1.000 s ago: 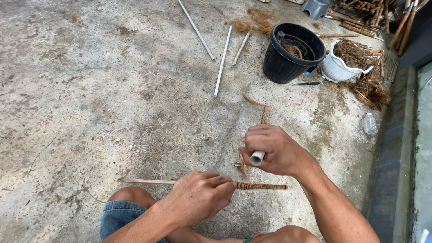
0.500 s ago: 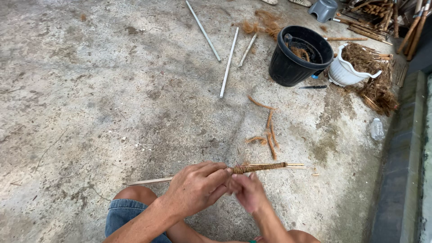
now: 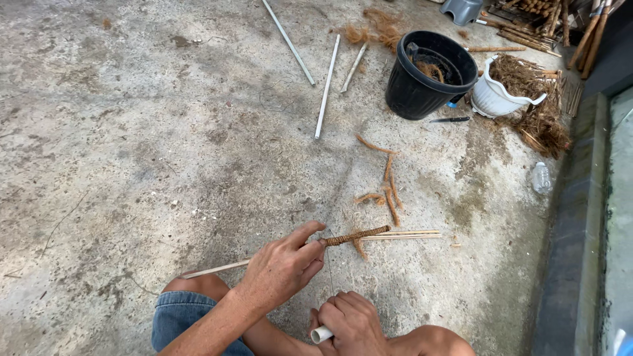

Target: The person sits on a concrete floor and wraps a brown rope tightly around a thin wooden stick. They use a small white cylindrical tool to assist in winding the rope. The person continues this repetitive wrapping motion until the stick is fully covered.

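Observation:
My left hand (image 3: 282,269) grips a thin pale stick (image 3: 402,234) that lies level above the concrete floor. A stretch of it beyond my fingers is wrapped in brown fibre cord (image 3: 356,236). My right hand (image 3: 353,322) sits low near my knee, closed around a small white spool (image 3: 321,334). A thin thread runs up from that hand toward the wrapped part of the stick. Loose brown fibre strands (image 3: 389,191) lie on the floor just past the stick.
A black bucket (image 3: 432,76) and a white pot (image 3: 498,95) full of brown fibre stand at the back right, with a dark knife (image 3: 450,120) between them. Long white rods (image 3: 326,89) lie on the floor. A clear bottle (image 3: 541,178) rests by a dark kerb.
My right hand has dropped from beside the stick down toward my knee, pulling the thread with the spool. The left hand keeps hold of the stick, which now points slightly more upward.

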